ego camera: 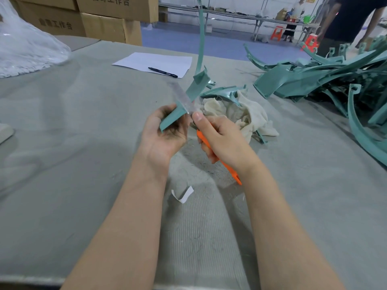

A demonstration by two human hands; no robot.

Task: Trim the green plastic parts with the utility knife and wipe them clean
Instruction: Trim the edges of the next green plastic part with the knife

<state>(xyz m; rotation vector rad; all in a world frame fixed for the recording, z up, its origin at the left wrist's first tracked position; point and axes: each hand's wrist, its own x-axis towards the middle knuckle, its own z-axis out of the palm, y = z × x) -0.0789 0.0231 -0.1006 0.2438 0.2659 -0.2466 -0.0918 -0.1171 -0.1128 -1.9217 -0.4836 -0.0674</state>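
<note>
My left hand (165,132) grips the lower end of a long curved green plastic part (198,82), which rises up and away from me. My right hand (222,139) holds an orange utility knife (230,170), thumb pressed near the blade's base. The blurred blade (182,97) lies along the part's edge just above my left fingers. A cream cloth (249,116) lies crumpled on the table right behind my right hand, partly over another green part (225,93).
A heap of green parts (326,80) fills the table's right side. A white sheet (155,62) with a black pen (163,72) lies at the back, a plastic bag (25,45) far left. A paper scrap (183,194) lies between my forearms. Cardboard boxes and people stand beyond the table.
</note>
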